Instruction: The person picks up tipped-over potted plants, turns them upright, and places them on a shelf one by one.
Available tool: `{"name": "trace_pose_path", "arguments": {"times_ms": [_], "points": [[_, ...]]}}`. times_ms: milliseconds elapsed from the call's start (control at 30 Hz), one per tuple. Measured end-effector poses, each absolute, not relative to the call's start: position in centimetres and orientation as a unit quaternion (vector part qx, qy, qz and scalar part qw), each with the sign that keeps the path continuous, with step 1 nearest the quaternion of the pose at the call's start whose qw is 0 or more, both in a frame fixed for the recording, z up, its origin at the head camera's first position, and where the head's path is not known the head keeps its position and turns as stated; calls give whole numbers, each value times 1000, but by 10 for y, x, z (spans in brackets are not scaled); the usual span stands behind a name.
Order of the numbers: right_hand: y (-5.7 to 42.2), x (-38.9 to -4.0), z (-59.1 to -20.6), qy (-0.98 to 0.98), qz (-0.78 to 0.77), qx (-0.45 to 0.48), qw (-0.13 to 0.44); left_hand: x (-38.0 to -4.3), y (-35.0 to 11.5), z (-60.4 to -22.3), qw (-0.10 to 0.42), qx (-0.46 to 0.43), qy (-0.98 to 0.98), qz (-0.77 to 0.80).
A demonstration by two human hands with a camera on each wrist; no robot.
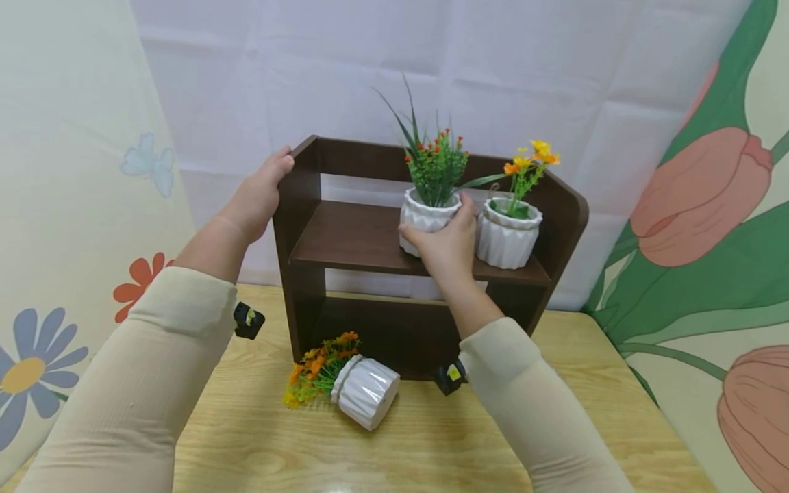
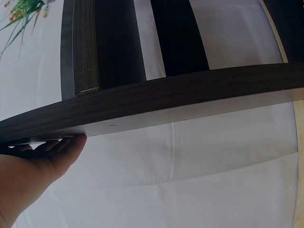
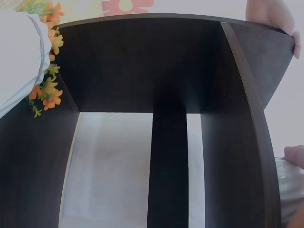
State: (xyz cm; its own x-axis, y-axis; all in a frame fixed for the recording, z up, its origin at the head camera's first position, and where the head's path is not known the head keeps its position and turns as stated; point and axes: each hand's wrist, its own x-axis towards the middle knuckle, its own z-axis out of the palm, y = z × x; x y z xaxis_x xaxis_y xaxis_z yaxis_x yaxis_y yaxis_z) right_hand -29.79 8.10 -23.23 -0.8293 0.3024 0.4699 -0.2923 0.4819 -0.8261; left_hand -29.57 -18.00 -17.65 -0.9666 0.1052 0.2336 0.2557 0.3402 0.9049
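A white ribbed flower pot (image 1: 425,220) with green leaves and small red blooms stands on the upper board of a dark brown shelf (image 1: 351,236). My right hand (image 1: 448,246) grips it, thumb on the front left and fingers round the right side. In the right wrist view a sliver of the pot (image 3: 289,183) shows at the right edge. My left hand (image 1: 255,195) rests against the outer face of the shelf's left side panel, near its top. The left wrist view shows its fingers (image 2: 71,149) lying along that panel.
Right of the gripped pot stands another white pot (image 1: 508,239) with yellow-orange flowers. A third white pot (image 1: 364,390) lies on its side on the wooden table (image 1: 296,452), its orange flowers (image 1: 320,363) towards the shelf's lower left. A white cloth (image 1: 524,82) hangs behind.
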Motion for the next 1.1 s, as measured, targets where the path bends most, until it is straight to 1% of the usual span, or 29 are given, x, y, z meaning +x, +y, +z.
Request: {"name": "trace_pose_path", "arguments": {"times_ms": [1100], "points": [[78, -298, -234, -826, 495, -18, 269, -296, -181, -176, 68, -111, -811, -570]]}}
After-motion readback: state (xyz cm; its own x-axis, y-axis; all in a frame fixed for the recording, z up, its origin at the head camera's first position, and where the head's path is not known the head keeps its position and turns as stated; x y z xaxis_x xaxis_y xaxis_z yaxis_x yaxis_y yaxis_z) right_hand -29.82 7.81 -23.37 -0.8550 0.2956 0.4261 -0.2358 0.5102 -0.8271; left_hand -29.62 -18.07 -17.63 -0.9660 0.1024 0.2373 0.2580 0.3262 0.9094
